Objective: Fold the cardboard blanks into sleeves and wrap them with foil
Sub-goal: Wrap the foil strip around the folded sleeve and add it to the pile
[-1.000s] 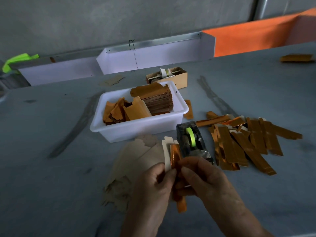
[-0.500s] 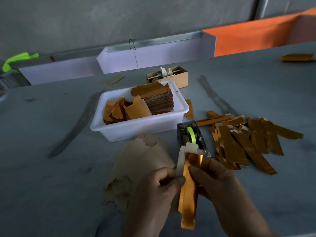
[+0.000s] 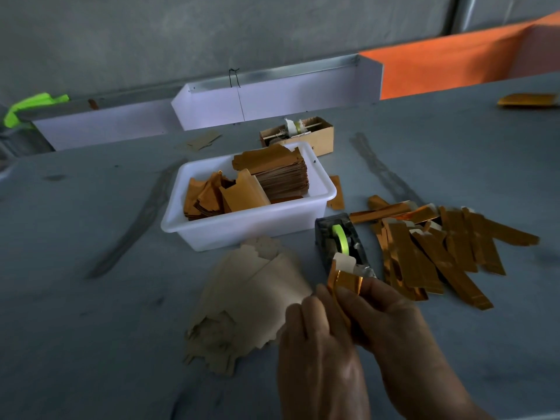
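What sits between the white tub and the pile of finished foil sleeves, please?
In the head view, the tape dispenser stands between the white tub and the pile of foil sleeves.

— How is the light where you work?

— Dim and flat. My hands (image 3: pixel 348 338) are dark, almost in silhouette, near the front edge of the table (image 3: pixel 91 298). The white tub (image 3: pixel 248 228) and the back rail stand brightest.

— Any glare?

— The foil strips (image 3: pixel 439 253) toward the right edge glint orange. Shadows are soft. Straight lines bow toward the corners, and the far edges look smeared.
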Demonstrator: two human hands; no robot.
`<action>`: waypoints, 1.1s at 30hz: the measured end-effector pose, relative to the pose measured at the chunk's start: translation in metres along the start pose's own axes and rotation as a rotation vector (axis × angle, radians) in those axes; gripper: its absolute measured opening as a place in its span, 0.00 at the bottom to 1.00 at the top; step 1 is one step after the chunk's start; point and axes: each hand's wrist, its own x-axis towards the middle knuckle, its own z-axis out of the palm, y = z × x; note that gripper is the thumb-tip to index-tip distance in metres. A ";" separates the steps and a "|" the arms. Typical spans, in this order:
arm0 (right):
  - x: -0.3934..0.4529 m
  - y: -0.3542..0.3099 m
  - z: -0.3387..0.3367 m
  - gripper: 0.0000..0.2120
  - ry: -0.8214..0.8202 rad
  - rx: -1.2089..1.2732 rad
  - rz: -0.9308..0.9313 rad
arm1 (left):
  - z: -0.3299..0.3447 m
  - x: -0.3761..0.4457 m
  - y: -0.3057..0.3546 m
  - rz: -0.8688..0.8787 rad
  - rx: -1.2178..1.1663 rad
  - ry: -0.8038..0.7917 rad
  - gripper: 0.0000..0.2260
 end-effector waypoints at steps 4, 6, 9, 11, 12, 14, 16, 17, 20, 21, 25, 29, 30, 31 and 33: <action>0.000 0.001 0.000 0.06 0.008 0.017 0.027 | -0.002 -0.004 0.005 0.009 -0.032 -0.142 0.11; 0.002 0.003 -0.001 0.07 0.022 -0.038 0.012 | -0.001 -0.004 0.004 0.027 -0.043 -0.086 0.19; 0.004 0.002 -0.002 0.04 0.043 -0.071 0.004 | 0.007 -0.006 -0.005 0.022 -0.171 -0.003 0.22; 0.004 -0.003 -0.003 0.05 0.004 0.019 0.018 | 0.003 -0.003 -0.011 -0.129 -0.508 -0.001 0.18; 0.004 -0.005 -0.004 0.05 -0.013 0.057 0.024 | 0.002 0.000 -0.015 -0.274 -0.734 -0.024 0.14; 0.003 -0.011 -0.006 0.05 -0.050 0.070 0.016 | 0.002 0.007 -0.022 -0.556 -1.171 -0.199 0.09; 0.002 -0.019 -0.008 0.06 -0.108 0.041 -0.007 | 0.002 0.013 -0.030 -0.623 -1.338 -0.324 0.11; 0.001 -0.024 -0.010 0.09 -0.128 0.008 -0.024 | 0.003 0.016 -0.033 -0.640 -1.374 -0.324 0.13; 0.008 -0.033 -0.028 0.16 -0.004 -0.204 -0.126 | 0.002 0.020 -0.040 -0.700 -1.417 -0.227 0.12; 0.014 -0.034 -0.037 0.14 0.078 -0.255 -0.149 | 0.002 0.021 -0.042 -0.727 -1.428 -0.205 0.11; 0.030 -0.024 -0.055 0.06 0.135 -0.357 -0.077 | 0.002 0.023 -0.041 -0.814 -1.495 -0.190 0.09; 0.039 -0.010 -0.053 0.07 0.069 -0.447 -0.038 | 0.009 0.024 -0.029 -0.827 -1.460 -0.180 0.15; 0.041 -0.009 -0.050 0.06 0.063 -0.463 -0.038 | 0.009 0.025 -0.026 -0.809 -1.454 -0.184 0.16; 0.044 -0.008 -0.047 0.06 0.053 -0.478 -0.032 | 0.009 0.026 -0.023 -0.790 -1.449 -0.193 0.17; 0.048 -0.007 -0.042 0.05 0.039 -0.494 -0.018 | 0.011 0.028 -0.016 -0.775 -1.461 -0.195 0.17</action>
